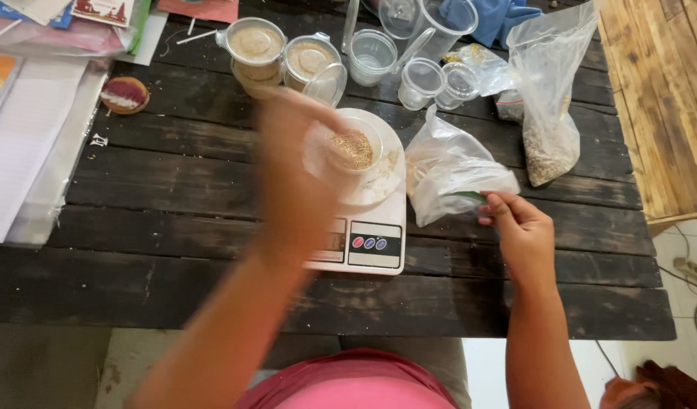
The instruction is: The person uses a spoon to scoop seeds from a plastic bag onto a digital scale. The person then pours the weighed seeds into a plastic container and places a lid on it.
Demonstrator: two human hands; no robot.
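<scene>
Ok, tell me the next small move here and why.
Probably set the small clear cup squarely down on the scale. The left hand is blurred at the cup, which holds a little tan grain over the scale's round white plate, while the right hand pinches something green at the plastic bag beside it. A settled cup would let the scale read.

Cup of grain (353, 149) sits on the scale (371, 242) mid-table, left hand (291, 178) over it; bag (450, 173) just right, right hand (519, 227) at its near edge (filled tubs (280, 57) behind, papers (30, 144) far left)
</scene>
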